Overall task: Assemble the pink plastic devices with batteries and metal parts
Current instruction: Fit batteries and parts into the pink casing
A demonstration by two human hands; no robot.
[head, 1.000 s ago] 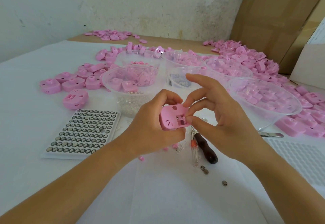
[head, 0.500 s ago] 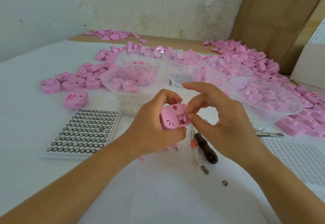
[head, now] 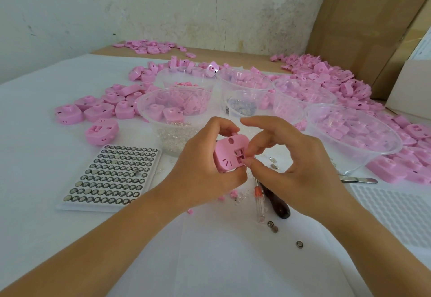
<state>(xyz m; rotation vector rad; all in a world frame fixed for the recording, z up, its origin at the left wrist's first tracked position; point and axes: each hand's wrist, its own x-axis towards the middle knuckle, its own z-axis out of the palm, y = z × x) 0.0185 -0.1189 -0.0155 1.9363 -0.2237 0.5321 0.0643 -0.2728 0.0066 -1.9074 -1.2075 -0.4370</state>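
My left hand (head: 205, 168) grips a pink plastic device (head: 227, 154) above the table, its open compartment facing me. My right hand (head: 289, 164) has its fingers curled, thumb and fingertips pressing at the small square compartment on the device's right side; what they pinch is too small to tell. A white tray of button batteries (head: 112, 177) lies to the left. Three loose batteries (head: 299, 244) lie on the cloth near my right wrist.
Clear plastic bowls (head: 373, 154) with pink parts and metal bits stand behind my hands. Pink devices (head: 101, 131) are heaped left and right. A screwdriver (head: 260, 201), a dark-handled tool (head: 277, 205) and tweezers (head: 359, 180) lie under my right hand. Cardboard boxes stand at the back right.
My right hand's fingers have curled down closer onto the device's compartment. The left hand keeps holding the device in about the same place.
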